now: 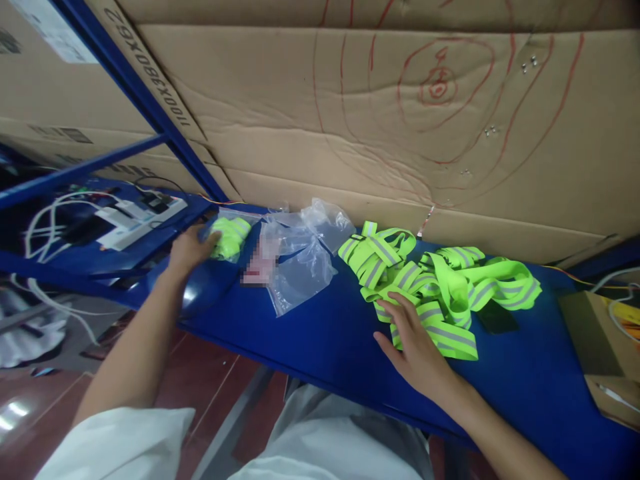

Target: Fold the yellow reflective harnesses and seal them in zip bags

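Observation:
At the left of the table, my left hand (pixel 191 247) has its fingers closed at the left edge of a small clear plastic bag. A folded neon-yellow reflective strap (pixel 231 239) is inside that bag. The fingertips are partly hidden. My right hand (pixel 413 337) is open, its fingers spread over the near edge of a loose heap of neon-yellow reflective straps (pixel 453 273) with grey stripes. Whether its fingertips press on the straps, I cannot tell. Between my hands lie crumpled clear zip bags (pixel 303 267), beside a blurred-out pinkish slip (pixel 257 267).
All this rests on a blue table (pixel 320 347). A cardboard sheet (pixel 280 100) with red hand-drawn rings stands behind. Further left are a white power strip (pixel 143 223) with plugs and cables, and a blue metal frame (pixel 165 127). An open cardboard box (pixel 595 340) stands at the right.

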{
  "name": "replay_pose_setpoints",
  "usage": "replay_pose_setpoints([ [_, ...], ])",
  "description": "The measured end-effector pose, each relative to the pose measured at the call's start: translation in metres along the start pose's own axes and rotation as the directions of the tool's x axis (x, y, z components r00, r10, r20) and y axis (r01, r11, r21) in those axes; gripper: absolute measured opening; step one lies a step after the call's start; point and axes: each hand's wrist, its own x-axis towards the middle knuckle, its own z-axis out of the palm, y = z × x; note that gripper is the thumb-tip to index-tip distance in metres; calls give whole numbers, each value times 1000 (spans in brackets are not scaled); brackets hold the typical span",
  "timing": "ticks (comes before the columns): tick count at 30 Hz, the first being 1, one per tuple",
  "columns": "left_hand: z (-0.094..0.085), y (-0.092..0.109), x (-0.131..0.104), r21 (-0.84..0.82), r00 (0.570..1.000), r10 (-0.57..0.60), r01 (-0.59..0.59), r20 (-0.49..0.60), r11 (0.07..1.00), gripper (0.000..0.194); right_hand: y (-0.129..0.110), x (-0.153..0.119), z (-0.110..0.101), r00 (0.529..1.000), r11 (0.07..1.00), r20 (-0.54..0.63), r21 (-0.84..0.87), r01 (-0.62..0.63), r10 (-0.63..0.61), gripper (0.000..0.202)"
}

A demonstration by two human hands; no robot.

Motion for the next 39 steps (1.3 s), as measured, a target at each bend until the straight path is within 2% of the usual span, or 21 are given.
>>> replay_pose_setpoints([
  [2, 13, 15, -8, 111, 995, 16, -5, -95, 994, 45, 0, 0, 0, 1000, 999, 9, -33, 5, -4, 46],
  [4, 36, 32, -19, 176, 997, 20, -7, -73, 984, 60, 1, -1, 0, 1000, 998, 14, -63, 18, -17, 46],
  [7, 88, 60, -40, 162, 987, 36, -61, 157, 985, 67, 3, -1, 1, 999, 996, 19, -82, 40, -39, 46],
  [11, 166, 91, -75, 45, 892, 126, -161, 433, 986, 62, 4, 0, 2, 998, 995, 16, -82, 54, -53, 46],
  [14, 203, 104, -90, -19, 853, 218, -238, 475, 971, 64, 5, 0, 2, 998, 993, 21, -95, 65, -63, 46],
  [16, 210, 109, -91, -20, 856, 242, -262, 457, 965, 66, 5, -1, 3, 996, 990, 43, -121, 77, -72, 45],
  [19, 195, 118, -85, 10, 875, 266, -295, 405, 955, 62, 6, -2, 3, 994, 983, 69, -155, 100, -91, 45],
  [24, 139, 121, -95, 125, 903, 307, -357, 302, 926, 42, 6, -2, 3, 990, 973, 71, -191, 130, -118, 46],
  [27, 107, 107, -106, 285, 930, 287, -346, 229, 894, 34, 6, -2, 4, 989, 966, 88, -220, 138, -121, 46],
  [31, 75, 76, -105, 465, 971, 205, -240, 125, 852, 27, 7, -2, 5, 988, 965, 103, -225, 136, -116, 45],
  [35, 58, 48, -98, 533, 987, 135, -163, 91, 830, 22, 8, 0, 4, 986, 964, 113, -224, 143, -121, 46],
  [39, 56, 33, -97, 560, 989, 88, -139, 117, 817, 19, 10, 1, 6, 986, 961, 107, -232, 149, -127, 45],
])
